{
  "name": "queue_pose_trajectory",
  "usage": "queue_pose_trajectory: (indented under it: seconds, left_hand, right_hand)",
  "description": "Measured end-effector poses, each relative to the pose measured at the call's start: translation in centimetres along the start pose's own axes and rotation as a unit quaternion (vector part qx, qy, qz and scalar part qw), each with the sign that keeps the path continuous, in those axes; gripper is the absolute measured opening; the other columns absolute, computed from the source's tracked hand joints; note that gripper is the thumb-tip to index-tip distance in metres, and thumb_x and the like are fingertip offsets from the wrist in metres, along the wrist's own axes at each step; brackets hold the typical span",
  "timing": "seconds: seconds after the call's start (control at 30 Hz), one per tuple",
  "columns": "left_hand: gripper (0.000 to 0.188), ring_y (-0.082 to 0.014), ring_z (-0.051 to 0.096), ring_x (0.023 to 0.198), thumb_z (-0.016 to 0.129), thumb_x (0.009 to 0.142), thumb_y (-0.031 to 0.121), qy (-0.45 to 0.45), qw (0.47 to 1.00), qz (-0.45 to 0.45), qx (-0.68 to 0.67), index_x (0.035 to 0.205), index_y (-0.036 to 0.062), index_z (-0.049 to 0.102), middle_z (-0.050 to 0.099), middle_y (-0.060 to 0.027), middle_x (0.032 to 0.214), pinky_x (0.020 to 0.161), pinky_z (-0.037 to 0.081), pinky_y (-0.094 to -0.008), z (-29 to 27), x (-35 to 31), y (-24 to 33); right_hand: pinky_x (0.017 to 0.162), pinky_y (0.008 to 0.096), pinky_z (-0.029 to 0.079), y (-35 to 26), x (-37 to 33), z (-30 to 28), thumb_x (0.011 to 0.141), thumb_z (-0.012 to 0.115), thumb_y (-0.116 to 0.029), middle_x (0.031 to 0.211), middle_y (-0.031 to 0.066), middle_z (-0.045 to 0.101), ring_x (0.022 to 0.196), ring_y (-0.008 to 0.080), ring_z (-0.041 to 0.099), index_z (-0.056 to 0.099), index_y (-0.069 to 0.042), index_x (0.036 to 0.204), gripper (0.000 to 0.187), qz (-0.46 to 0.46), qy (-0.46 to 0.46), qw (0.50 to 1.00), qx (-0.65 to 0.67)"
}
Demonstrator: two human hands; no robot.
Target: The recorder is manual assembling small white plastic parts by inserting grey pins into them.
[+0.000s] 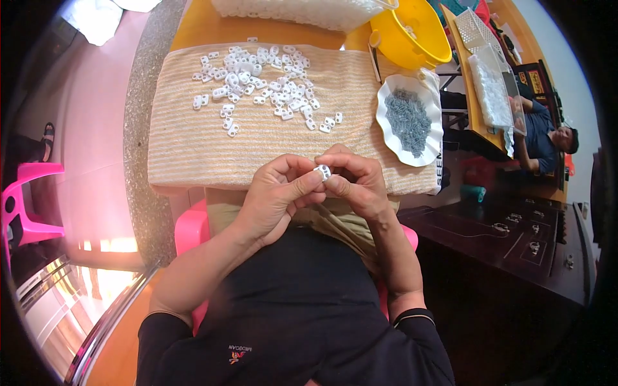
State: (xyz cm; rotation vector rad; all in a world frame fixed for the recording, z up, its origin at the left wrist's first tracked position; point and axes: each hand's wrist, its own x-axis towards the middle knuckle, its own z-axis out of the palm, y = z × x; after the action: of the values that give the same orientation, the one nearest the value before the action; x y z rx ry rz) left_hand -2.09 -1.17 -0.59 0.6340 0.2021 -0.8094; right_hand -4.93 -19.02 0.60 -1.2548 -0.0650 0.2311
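Close in front of my body, above the near edge of the towel, both hands meet at one small white two-holed plastic piece (324, 172), which looks like a cord lock. My left hand (283, 190) pinches it from the left with thumb and forefinger. From the right, the thumb and fingers of my right hand (357, 183) press on it, partly hiding it. Many similar white plastic pieces (293, 100) lie in a loose heap on the striped towel (257, 145). A white scalloped plate (383, 132) to the right holds many small grey pieces that look like springs (407, 122).
Behind the towel stand a clear bin (296, 14) of white pieces and a yellow basin (418, 38). A thin tool (374, 63) lies beside the plate. Farther right, another person (541, 138) sits at a table with a clear tray (492, 90). A pink stool (29, 206) stands left.
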Motion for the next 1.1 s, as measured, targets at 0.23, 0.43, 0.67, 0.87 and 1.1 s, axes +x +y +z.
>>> queue_pose_trajectory:
  seconds: [0.23, 0.43, 0.67, 0.87, 1.1]
  left_hand:
    - [0.012, -0.0117, 0.064, 0.077, 0.065, 0.088, 0.007, -0.036, 0.999, -0.007, 0.006, 0.093, 0.0056, 0.055, 0.065, -0.0061, 0.090, 0.069, 0.056, -0.0224, 0.0, -0.1, 0.3]
    - [0.013, -0.0117, 0.063, 0.075, 0.068, 0.086, 0.008, -0.051, 0.998, 0.019, 0.018, 0.088, 0.0058, 0.055, 0.065, -0.0056, 0.085, 0.068, 0.055, -0.0231, 0.1, -0.5, 0.2]
    - [0.013, -0.0128, 0.063, 0.073, 0.069, 0.085, 0.008, -0.060, 0.997, 0.041, 0.032, 0.086, 0.0042, 0.056, 0.065, -0.0062, 0.084, 0.068, 0.055, -0.0249, 0.4, -0.8, 0.0]
    - [0.011, -0.0130, 0.065, 0.078, 0.066, 0.087, 0.007, -0.050, 0.998, 0.007, 0.035, 0.093, 0.0051, 0.056, 0.066, -0.0078, 0.092, 0.069, 0.057, -0.0246, 0.3, -0.5, 0.0]
    - [0.015, -0.0115, 0.063, 0.080, 0.066, 0.089, 0.012, -0.062, 0.998, 0.013, -0.002, 0.098, 0.0050, 0.057, 0.066, -0.0068, 0.095, 0.072, 0.055, -0.0253, 0.4, -0.4, 0.3]
  right_hand:
    - [0.079, 0.0239, 0.042, 0.1, 0.0, 0.4, 0.085, 0.069, -0.010, 0.108, 0.0097, 0.055, 0.090, 0.0122, 0.052, 0.064, 0.001, 0.112, 0.030, -0.055, 0.002, 0.997, -0.058]
    - [0.078, 0.0234, 0.042, -0.9, -0.3, 1.1, 0.085, 0.069, -0.012, 0.107, 0.0111, 0.056, 0.090, 0.0120, 0.052, 0.064, 0.001, 0.111, 0.030, -0.065, -0.003, 0.994, -0.087]
    - [0.077, 0.0226, 0.043, -0.8, -0.6, 1.0, 0.087, 0.067, -0.012, 0.108, 0.0094, 0.054, 0.089, 0.0106, 0.051, 0.063, 0.002, 0.111, 0.029, -0.086, -0.020, 0.986, -0.143]
    - [0.079, 0.0239, 0.046, -1.0, -0.2, 0.4, 0.086, 0.067, -0.005, 0.109, 0.0076, 0.056, 0.093, 0.0110, 0.055, 0.062, 0.003, 0.102, 0.019, -0.050, -0.018, 0.997, -0.063]
    - [0.072, 0.0230, 0.049, -3.7, 0.9, -0.3, 0.086, 0.066, -0.002, 0.093, 0.0064, 0.063, 0.081, 0.0103, 0.060, 0.062, 0.003, 0.098, 0.014, 0.076, 0.051, 0.991, -0.093]
